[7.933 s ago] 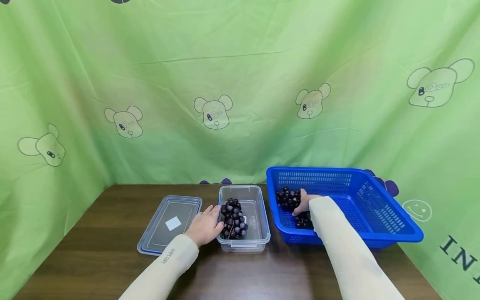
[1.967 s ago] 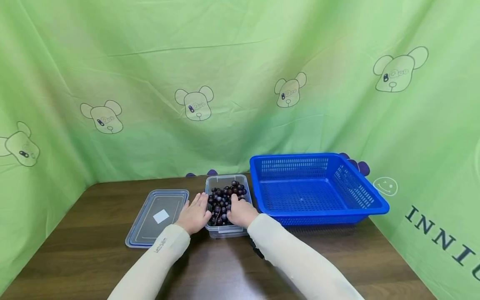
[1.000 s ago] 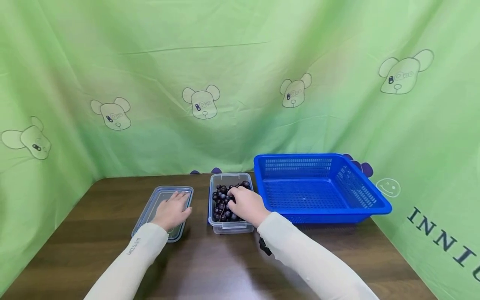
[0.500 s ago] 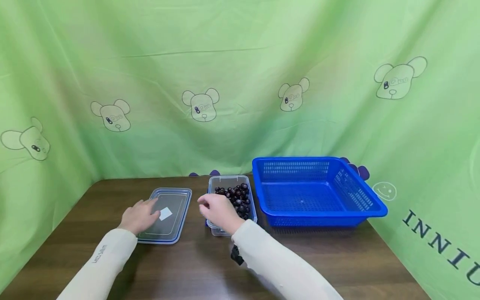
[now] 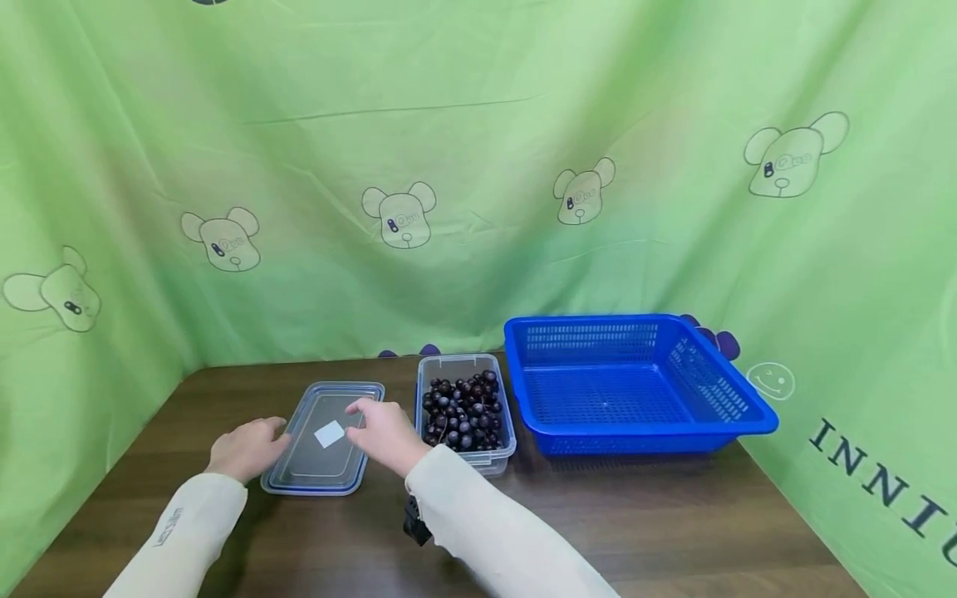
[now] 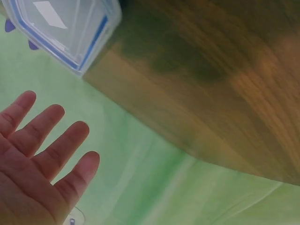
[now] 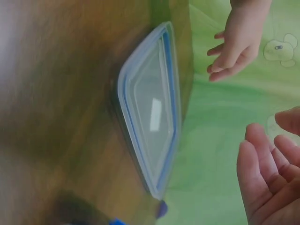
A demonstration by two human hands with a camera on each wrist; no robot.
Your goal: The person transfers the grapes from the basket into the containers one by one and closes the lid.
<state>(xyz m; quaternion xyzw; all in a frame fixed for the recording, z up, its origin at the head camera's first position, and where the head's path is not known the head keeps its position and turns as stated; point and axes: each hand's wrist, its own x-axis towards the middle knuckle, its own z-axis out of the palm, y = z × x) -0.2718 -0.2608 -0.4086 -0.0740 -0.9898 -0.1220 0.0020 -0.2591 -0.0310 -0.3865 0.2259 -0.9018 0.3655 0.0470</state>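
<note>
- From where I stand, the lid [image 5: 310, 469] lies flat on the table [image 5: 359, 544], to the person's left of the box, with a gap of table between the two.
- It is clear with blue round its edge, and a small white label [image 5: 329, 433] sits on its middle.
- The left hand [image 5: 248, 449] is released, its fingers spread and slightly bent, just beside the lid's left edge; the left wrist view shows it apart from the lid.
- The right hand [image 5: 385, 433] is released too, fingers loosely bent, over the lid's right side; the right wrist view has a gap between its fingers and the lid.
- The box [image 5: 511, 419] stands uncovered near the right hand, and dark grapes [image 5: 463, 411] are heaped in it.
- Just beside it, on the person's right, is a big blue basket [image 5: 650, 431] with slotted walls; I can't tell whether the two touch.
- Both arms wear pale sleeves [image 5: 493, 527], the left one printed with small lettering, and a black device [image 5: 414, 523] hangs under the right wrist.
- Behind the table hangs a green cloth [image 5: 478, 299] printed with cartoon heads.
</note>
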